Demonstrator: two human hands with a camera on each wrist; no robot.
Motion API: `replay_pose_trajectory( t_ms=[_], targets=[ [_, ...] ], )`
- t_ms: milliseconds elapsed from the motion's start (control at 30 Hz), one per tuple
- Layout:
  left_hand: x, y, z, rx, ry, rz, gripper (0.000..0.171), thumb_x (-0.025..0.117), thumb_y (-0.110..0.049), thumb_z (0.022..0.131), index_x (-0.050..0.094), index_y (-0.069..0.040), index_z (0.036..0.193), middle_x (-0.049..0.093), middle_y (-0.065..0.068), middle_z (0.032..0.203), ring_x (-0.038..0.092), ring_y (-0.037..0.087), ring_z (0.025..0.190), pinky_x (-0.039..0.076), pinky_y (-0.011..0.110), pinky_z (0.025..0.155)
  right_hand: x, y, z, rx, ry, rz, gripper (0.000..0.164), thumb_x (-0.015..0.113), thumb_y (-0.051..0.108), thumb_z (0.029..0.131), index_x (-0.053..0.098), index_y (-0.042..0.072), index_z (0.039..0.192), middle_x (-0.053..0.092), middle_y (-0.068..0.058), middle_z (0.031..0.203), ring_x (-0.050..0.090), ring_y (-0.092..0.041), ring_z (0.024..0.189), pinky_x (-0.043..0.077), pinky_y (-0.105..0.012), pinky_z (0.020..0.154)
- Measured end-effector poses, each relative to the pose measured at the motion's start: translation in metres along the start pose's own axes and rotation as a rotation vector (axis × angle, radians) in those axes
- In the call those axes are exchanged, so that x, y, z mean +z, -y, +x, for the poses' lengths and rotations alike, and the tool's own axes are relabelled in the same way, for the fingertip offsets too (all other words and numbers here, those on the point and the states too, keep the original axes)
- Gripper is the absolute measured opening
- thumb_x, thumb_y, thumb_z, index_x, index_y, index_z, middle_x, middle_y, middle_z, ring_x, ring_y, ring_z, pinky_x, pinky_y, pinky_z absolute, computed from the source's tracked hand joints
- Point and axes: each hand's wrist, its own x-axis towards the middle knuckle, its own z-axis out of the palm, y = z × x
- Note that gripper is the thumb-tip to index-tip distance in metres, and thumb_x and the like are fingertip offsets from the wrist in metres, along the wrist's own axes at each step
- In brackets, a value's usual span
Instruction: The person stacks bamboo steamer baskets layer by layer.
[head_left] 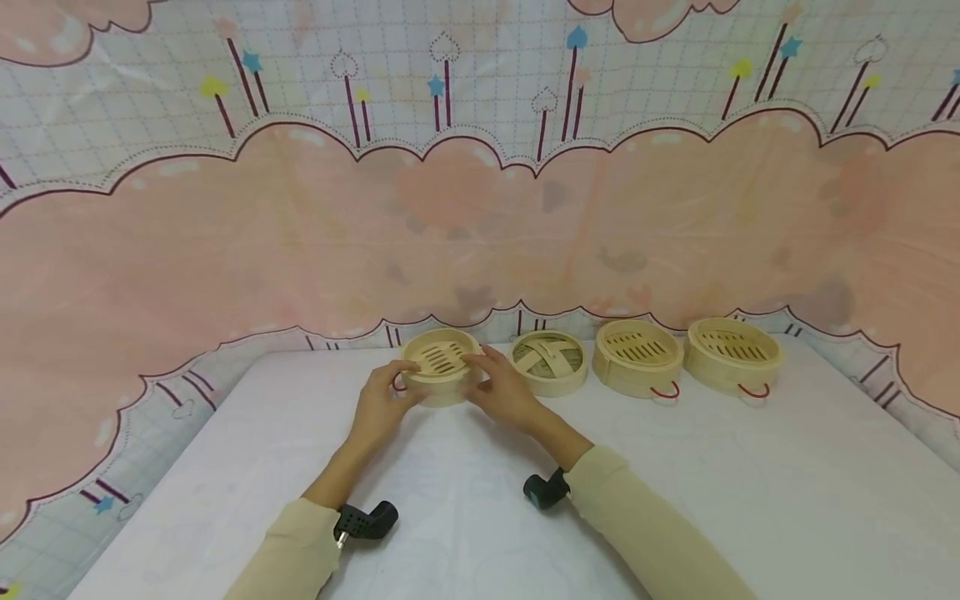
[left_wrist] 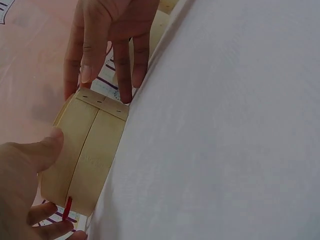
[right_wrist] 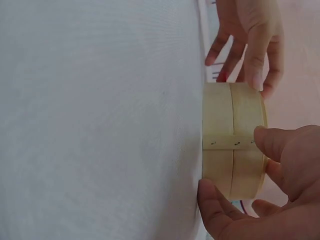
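Note:
A round bamboo steamer (head_left: pixel 441 392) with a slotted top stands on the white table between my two hands. My left hand (head_left: pixel 380 402) grips its left side, fingertips at the top rim. In the left wrist view the left thumb (left_wrist: pixel 52 145) lies on the pale wall, with fingers below it by a red loop (left_wrist: pixel 67 207). From the other side my right hand (head_left: pixel 504 392) holds the steamer, one fingertip over the rim. The right wrist view shows right fingertips (right_wrist: pixel 265 135) at the rim and another digit low on the wall, close to the table.
To the right stand a shallow steamer lid (head_left: pixel 551 383) with crossed woven strips, a slotted steamer (head_left: pixel 633 379) and a larger slotted steamer (head_left: pixel 723 375), both with red loops. A patterned cloth (head_left: pixel 337 242) rises behind the white table (head_left: pixel 465 500).

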Motion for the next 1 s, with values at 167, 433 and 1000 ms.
replay_pose_trajectory(
  t_ms=[167, 433, 1000],
  targets=[
    [0.002, -0.007, 0.004, -0.024, -0.026, 0.043, 0.036, 0.081, -0.012, 0.075, 0.063, -0.005, 0.105, 0.06, 0.021, 0.111, 0.051, 0.037, 0.105, 0.041, 0.05, 0.088, 0.001, 0.0, -0.001, 0.012, -0.01, 0.002, 0.048, 0.065, 0.014, 0.091, 0.05, 0.007, 0.136, 0.026, -0.022, 0.151, 0.064, -0.028, 0.1, 0.051, -0.035, 0.086],
    [0.003, -0.008, 0.004, -0.011, -0.07, 0.086, 0.033, 0.083, -0.01, 0.072, 0.064, -0.006, 0.098, 0.063, 0.022, 0.105, 0.057, 0.038, 0.101, 0.044, 0.05, 0.088, -0.002, 0.0, -0.004, -0.019, -0.034, -0.023, 0.037, 0.059, 0.008, 0.094, 0.056, 0.006, 0.13, 0.033, -0.021, 0.148, 0.036, -0.037, 0.133, 0.035, -0.048, 0.104],
    [-0.008, -0.02, -0.008, 0.124, -0.019, 0.042, 0.031, 0.084, -0.007, 0.07, 0.064, -0.008, 0.094, 0.06, 0.013, 0.1, 0.052, 0.033, 0.088, 0.043, 0.034, 0.07, -0.027, -0.008, -0.013, -0.038, -0.045, 0.061, 0.033, 0.065, 0.011, 0.091, 0.062, 0.009, 0.125, 0.044, -0.016, 0.142, 0.036, -0.03, 0.134, 0.042, -0.047, 0.098]
  ],
)
